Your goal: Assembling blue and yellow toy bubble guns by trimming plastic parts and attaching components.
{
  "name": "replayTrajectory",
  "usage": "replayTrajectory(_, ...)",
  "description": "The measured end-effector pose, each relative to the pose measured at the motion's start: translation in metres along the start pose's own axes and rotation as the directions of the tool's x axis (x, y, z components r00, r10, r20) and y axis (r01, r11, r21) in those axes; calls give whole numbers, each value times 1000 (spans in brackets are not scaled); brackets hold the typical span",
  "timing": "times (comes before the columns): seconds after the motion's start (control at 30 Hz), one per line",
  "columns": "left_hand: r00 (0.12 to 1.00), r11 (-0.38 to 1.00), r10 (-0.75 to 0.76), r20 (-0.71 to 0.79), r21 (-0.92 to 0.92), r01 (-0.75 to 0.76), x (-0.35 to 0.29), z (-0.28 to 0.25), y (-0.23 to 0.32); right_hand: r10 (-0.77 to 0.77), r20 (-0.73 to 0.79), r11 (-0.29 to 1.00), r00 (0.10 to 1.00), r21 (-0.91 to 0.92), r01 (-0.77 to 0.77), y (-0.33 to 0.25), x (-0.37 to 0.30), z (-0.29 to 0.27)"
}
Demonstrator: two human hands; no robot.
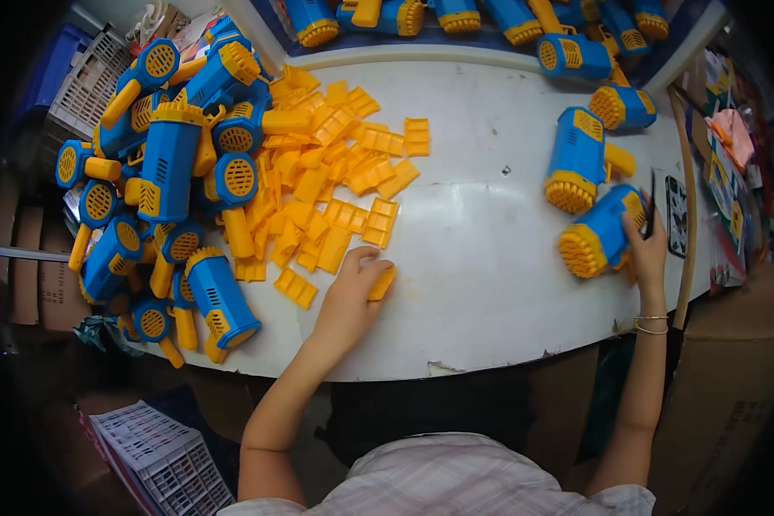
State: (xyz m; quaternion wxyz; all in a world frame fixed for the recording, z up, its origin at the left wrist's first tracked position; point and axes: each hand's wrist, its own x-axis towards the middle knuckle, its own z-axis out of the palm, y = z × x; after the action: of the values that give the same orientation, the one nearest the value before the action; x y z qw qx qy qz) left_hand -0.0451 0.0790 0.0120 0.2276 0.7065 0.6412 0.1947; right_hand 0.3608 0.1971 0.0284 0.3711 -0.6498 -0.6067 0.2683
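Note:
My left hand (349,291) is closed on a small orange plastic cover (382,285), pinched between thumb and fingers just above the table. Beside it spreads a loose heap of similar orange covers (318,185), some showing their ribbed insides. At the right, my right hand (650,249) grips a blue and yellow toy bubble gun (600,234), its round, many-holed nozzle turned to the left. A thin dark stick-like thing (652,199) stands up by the right fingers; its kind I cannot make out. Another toy bubble gun (576,155) lies just beyond.
Blue and yellow toy bubble guns (168,163) are piled high along the table's left side. More lie in a white-rimmed bin (456,53) at the far edge. A phone (677,215) lies at the right edge. A white crate (159,451) stands below, left.

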Motion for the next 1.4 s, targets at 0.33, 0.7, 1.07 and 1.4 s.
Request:
replayTrajectory(0.33, 994, 741, -21, -105, -669, -55, -22, 2, 37, -107, 552, 972, 827, 232, -30, -135, -119, 120)
replayTrajectory(0.7, 843, -31, -401, 359, -925, 379, -38, 4, 46, -367, 541, 930, 757, 205, 304, -127, -138, 136)
replayTrajectory(1.07, 969, 950, 59, -239, 312, 19, -18, -19, 9, -317, 428, 942, 846, 243, 230, -119, -132, 137)
replayTrajectory(1.4, 833, 139, -326, 446, -849, 509, -18, -3, 45, -340, 530, 937, 777, 257, 235, -120, -131, 129)
